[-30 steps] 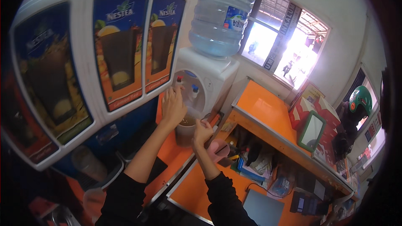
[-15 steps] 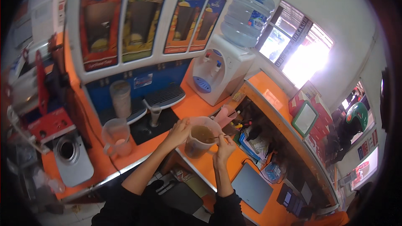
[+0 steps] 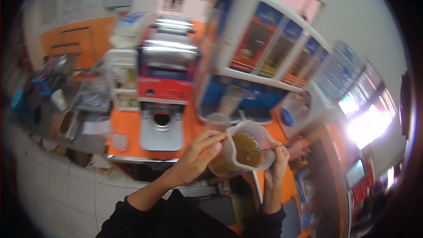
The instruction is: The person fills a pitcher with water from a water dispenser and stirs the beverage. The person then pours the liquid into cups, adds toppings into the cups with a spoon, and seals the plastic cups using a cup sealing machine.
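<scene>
A translucent plastic pitcher (image 3: pixel 225 161), partly filled with yellowish-brown liquid (image 3: pixel 246 149), is tilted in front of me. My right hand (image 3: pixel 276 164) is closed at its handle side, with a thin dark utensil like a spoon or stirrer running from the fingers into the liquid. On the opposite side, my left hand (image 3: pixel 198 156) has its fingers stretched out, with the fingertips at the rim and the thumb apart. Just behind the pitcher is a second clear pitcher (image 3: pixel 217 122), partly hidden.
A cup sealing machine (image 3: pixel 164 90) and drink dispenser (image 3: pixel 260 39) stand on the orange counter (image 3: pixel 125 123). The water dispenser (image 3: pixel 299 105) is at right. A small clear cup (image 3: pixel 119 141) sits near the counter's edge. Trays (image 3: pixel 91 94) lie on a dark worktop at left.
The view has swung left, bringing the sealing machine to the centre. Both hands have moved with the pitcher, which is now tilted more. The left fingers look straighter than before.
</scene>
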